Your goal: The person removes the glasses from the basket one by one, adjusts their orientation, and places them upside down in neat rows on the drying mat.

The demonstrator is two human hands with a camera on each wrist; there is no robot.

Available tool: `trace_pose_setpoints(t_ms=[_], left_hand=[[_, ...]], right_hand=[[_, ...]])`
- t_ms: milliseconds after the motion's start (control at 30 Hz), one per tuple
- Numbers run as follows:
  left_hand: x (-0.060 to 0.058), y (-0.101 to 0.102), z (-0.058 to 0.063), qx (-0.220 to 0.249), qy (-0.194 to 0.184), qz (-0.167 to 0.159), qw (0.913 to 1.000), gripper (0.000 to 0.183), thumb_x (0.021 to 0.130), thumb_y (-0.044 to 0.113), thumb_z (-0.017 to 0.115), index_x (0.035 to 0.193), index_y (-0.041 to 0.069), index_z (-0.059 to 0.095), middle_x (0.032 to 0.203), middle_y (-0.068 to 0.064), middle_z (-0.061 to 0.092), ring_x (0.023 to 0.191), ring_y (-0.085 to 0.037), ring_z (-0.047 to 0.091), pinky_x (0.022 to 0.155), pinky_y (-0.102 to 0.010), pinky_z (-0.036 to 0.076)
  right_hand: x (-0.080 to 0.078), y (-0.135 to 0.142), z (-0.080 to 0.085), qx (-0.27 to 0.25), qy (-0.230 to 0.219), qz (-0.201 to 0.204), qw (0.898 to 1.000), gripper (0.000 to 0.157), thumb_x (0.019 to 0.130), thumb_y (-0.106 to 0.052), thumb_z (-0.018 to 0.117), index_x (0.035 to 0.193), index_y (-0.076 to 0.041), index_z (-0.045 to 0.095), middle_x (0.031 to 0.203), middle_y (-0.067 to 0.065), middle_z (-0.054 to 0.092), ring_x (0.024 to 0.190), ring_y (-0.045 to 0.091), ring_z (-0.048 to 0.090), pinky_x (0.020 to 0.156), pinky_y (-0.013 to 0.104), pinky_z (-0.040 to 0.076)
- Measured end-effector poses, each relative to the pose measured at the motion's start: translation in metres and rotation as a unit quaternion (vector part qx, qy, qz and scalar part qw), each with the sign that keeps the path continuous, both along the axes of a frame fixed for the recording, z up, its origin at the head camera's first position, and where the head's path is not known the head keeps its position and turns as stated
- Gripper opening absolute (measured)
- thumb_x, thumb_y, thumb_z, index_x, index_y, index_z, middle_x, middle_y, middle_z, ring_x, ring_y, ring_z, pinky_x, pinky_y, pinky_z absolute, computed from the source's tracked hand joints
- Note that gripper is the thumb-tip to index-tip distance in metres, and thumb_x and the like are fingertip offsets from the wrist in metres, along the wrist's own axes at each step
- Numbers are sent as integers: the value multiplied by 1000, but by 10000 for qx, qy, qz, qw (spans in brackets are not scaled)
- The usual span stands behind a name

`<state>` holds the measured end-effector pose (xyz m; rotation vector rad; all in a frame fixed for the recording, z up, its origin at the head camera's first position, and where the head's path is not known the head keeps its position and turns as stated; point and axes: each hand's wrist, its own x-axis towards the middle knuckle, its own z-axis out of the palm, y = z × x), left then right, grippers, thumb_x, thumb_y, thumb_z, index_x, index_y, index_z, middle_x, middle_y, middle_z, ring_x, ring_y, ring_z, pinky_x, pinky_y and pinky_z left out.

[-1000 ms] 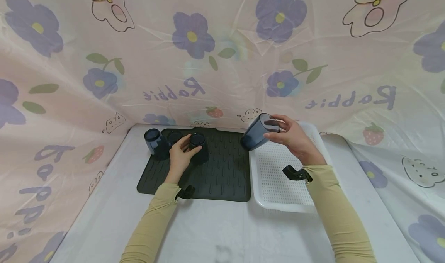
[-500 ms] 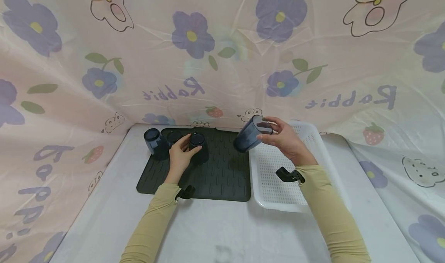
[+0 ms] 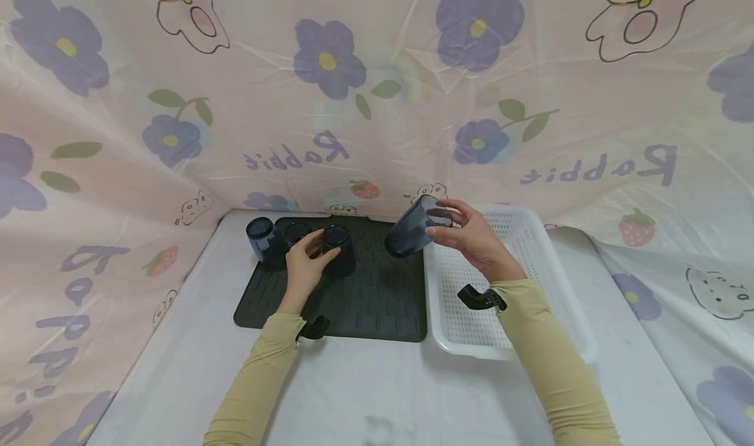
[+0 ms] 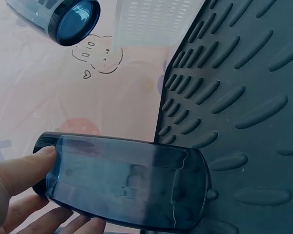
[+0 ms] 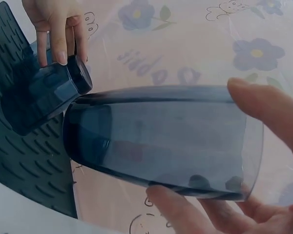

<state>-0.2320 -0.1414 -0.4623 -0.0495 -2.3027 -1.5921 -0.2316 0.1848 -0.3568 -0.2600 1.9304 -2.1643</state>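
My right hand (image 3: 477, 243) grips a translucent blue drinking glass (image 3: 408, 231) near its rim, thumb on one side and fingers on the other. That glass hangs tilted over the right part of the black ribbed mat (image 3: 377, 308), its thick base pointing down and left. My left hand (image 3: 303, 269) pinches the base end of an upside-down blue glass (image 4: 122, 180), which stands rim-down on the mat. Just left of that hand, two more upside-down glasses stand, one outer glass (image 3: 266, 244) and one partly hidden glass (image 3: 296, 231) behind the fingers.
A white perforated basket (image 3: 434, 295) sits right of the mat, under my right forearm. Behind the white table (image 3: 377, 393) hangs a pink printed curtain (image 3: 389, 151), close to the mat's far edge. Black straps with camera mounts are on both wrists.
My right hand has carried its glass leftward, from over the basket's edge to over the mat. The left hand and the standing glasses have stayed in place.
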Motion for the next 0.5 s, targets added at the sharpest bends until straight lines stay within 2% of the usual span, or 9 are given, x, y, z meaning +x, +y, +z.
trace_pose_setpoints(t_ms=[233, 500], left_hand=[[3, -2, 3, 62, 50, -167, 9998, 54, 79, 16, 80, 129, 7, 60, 125, -11, 61, 111, -26, 60, 89, -37, 52], [13, -4, 16, 166, 196, -288, 9993, 54, 79, 18, 80, 129, 7, 60, 127, -10, 60, 112, -26, 60, 91, -39, 51]], right_hand=[[0, -4, -2, -111, -134, -17, 9998, 76, 84, 5, 69, 147, -7, 30, 141, 21, 40, 99, 18, 63, 86, 35, 53], [1, -7, -2, -312, -146, -35, 9994, 73, 86, 8, 65, 148, -6, 28, 142, 21, 38, 100, 18, 63, 87, 38, 52]])
